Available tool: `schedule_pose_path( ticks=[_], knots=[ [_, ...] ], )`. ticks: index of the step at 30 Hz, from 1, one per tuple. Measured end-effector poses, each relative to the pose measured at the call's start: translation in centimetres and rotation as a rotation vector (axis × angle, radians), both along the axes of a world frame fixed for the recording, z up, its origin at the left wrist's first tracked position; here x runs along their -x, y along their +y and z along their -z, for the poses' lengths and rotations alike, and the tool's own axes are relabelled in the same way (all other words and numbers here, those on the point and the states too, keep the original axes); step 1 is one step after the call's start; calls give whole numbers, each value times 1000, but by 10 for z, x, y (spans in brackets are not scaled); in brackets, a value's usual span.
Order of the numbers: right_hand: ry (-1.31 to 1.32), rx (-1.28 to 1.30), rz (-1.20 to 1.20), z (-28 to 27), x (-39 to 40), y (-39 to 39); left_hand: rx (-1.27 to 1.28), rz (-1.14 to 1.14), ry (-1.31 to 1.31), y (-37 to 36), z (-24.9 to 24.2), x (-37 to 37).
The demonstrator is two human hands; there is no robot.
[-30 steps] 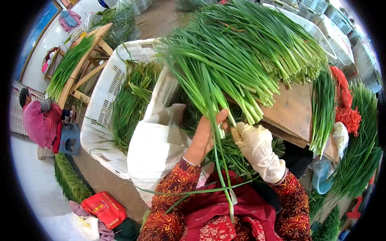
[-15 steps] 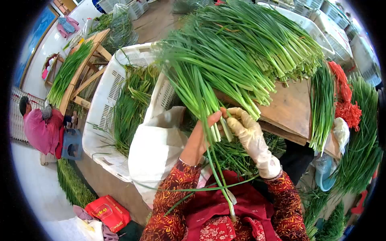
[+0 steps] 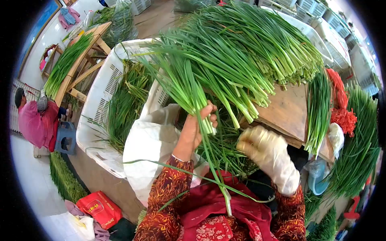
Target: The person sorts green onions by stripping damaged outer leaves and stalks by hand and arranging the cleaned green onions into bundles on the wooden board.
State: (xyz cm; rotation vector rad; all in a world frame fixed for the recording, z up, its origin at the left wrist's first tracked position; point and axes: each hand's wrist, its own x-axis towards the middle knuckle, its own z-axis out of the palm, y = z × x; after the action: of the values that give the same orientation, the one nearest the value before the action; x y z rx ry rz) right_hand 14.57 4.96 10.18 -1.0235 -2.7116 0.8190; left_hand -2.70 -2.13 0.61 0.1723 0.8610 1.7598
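My left hand, bare, is wrapped round the pale stem ends of a bunch of long green stalks, whose leaves point up and away. My right hand, in a whitish glove, is to the right and blurred by motion; its fingers are smeared, and no stalk shows in it. A larger heap of green stalks lies on the wooden board beyond my hands. One long stalk hangs over my red apron, its white end downward.
At left stands a white crate of loose greens beside a white cloth. A person in pink sits at far left near a wooden bench. Red ties and more stalks are at right.
My right hand has moved away from the stem ends, down and to the right. My left hand has shifted slightly left and still holds the bunch.
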Motion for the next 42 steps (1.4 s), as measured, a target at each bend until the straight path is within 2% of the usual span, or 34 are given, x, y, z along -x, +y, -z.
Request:
schedule_pose_path(
  ticks=[1,4,6,9,12,14,17,19,22,23,24,26,27,28,29,30,31,32,34,35,37,38,40,42],
  knots=[
    [57,-175,38,11,9,8,-5,2,4,1,-1,-1],
    [22,-267,12,28,38,19,-19,8,4,2,1,-4],
    [46,-372,-15,41,46,20,60,44,7,5,3,-8],
    [235,-324,73,53,50,21,48,30,-14,8,7,-15],
    [247,-244,97,51,51,18,32,10,-27,10,9,-17],
    [292,-312,84,52,52,18,34,-2,-39,9,7,-19],
    [360,-263,74,49,52,13,-59,22,-58,7,-2,-22],
    [478,-109,78,52,51,7,-71,105,-48,5,-13,-25],
    [604,-13,111,62,47,5,-128,199,-83,7,16,-22],
    [660,133,129,59,45,4,-128,199,-86,7,20,-23],
    [658,133,130,60,43,4,-95,157,-103,6,21,-25],
    [724,-23,-35,63,36,6,-58,120,-125,6,18,-26],
    [629,-145,-144,55,31,3,-15,118,-66,8,10,-24],
    [595,-159,-270,53,25,-2,27,115,-8,9,6,-20],
    [494,-208,-411,43,18,-13,-33,152,9,8,10,-14],
    [429,-196,-639,55,6,-23,54,109,58,6,2,-13],
    [-77,280,-775,34,9,-40,72,64,90,4,-8,-15],
    [-145,252,-1018,49,5,-55,90,21,121,3,-13,-17],
    [-526,458,-842,24,1,-49,93,50,33,3,7,-10],
    [-387,393,-707,22,-3,-39,91,70,-51,3,15,-8],
    [-150,201,-387,21,-11,-21,67,60,-30,5,16,-8],
    [72,128,-242,14,-13,-15,44,50,-9,5,15,-9],
    [295,83,14,17,-4,-9,44,20,-2,6,9,-12],
    [277,18,42,18,12,-1,9,12,17,7,9,-14]
  ],
)
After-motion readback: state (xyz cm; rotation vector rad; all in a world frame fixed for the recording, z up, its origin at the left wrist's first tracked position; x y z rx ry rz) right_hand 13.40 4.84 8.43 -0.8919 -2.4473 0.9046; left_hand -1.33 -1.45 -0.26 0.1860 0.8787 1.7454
